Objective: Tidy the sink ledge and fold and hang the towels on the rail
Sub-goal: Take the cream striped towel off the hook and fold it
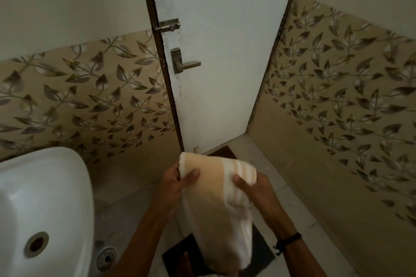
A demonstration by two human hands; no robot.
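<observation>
Cream-and-white striped towel (pixel 216 198) hung folded at 6 o'clock of the view, clamped at its top by the left hand (pixel 177 183) and right hand (pixel 254 189), so folding seemed nearly done, while hanging remained, no rail being visible.

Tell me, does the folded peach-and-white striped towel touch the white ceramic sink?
Apart. The head view shows the towel held in both hands, with floor between it and the sink.
</observation>
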